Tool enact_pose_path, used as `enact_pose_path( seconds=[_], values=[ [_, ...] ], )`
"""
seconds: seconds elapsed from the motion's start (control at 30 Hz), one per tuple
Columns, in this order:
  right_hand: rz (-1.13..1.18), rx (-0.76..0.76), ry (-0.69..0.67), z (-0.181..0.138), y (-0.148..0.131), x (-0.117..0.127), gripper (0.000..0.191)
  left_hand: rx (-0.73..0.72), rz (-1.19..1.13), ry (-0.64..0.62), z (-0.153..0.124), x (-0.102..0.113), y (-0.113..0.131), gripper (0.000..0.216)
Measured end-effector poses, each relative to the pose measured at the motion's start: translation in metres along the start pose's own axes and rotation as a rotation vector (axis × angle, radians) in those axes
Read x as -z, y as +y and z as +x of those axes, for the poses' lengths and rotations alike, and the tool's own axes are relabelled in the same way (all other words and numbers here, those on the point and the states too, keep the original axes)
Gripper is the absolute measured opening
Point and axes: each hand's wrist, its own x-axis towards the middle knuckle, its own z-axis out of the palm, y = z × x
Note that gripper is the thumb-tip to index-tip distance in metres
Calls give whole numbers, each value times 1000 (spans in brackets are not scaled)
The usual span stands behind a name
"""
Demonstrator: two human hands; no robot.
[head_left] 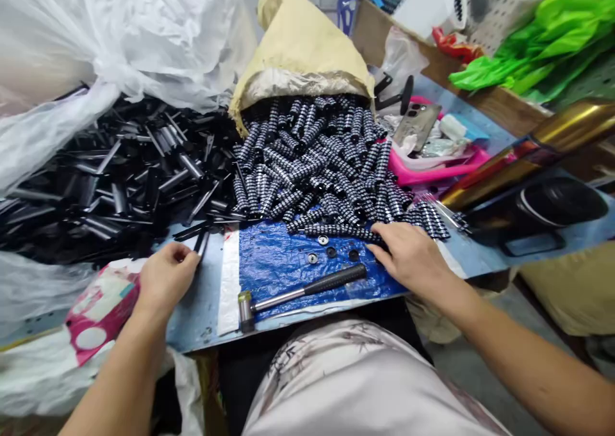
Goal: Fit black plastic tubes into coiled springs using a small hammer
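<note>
The left hand [168,279] pinches a slim black piece [202,247] between thumb and fingers at the near edge of a heap of black parts [120,193] on the table [192,324]. The right hand [408,253] touches the end of a ribbed piece [336,232] lying before the striped pile [327,167], though whether it grips cannot be told. Between the hands, a hammer [331,281] lies on a blue sheet [283,250], near small round discs [312,258].

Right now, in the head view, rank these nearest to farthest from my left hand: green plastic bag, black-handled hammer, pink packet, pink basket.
From your left hand:
1. Pink packet: just left.
2. Black-handled hammer: to the right.
3. Pink basket: farther right and back.
4. Green plastic bag: upper right.
</note>
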Motion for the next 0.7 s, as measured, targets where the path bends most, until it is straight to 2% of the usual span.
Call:
enact_pose_path(
  seconds=[0.1, 0.23, 0.33, 0.43, 0.53, 0.63, 0.7],
  values=[
    [-7, -11, -74, 0, 15, -9, 30, 49, -232, 126, -8, 3, -8, 14],
    [159, 30, -8, 0, 21, -11, 28, 116, -751, 272, -23, 4, -12, 19],
    [344, 38, 61, -2, 21, -5, 25, 141, -1064, 295, -32, 9, -11, 17],
    [532, -70, 128, -1, 12, 2, 20, 209, -1309, 211, -40, 17, 1, 17],
    [754, -300, 211, 7, -4, 2, 16, 223, -1497, 105, -54, 20, 28, 17],
    [1123, -568, 257, 20, -21, -1, 26, 221, -1491, -75, -76, 11, 56, 17],
    [1402, -705, 210, 30, -32, -1, 37, 227, -1409, -213, -92, 0, 68, 18]
  ],
)
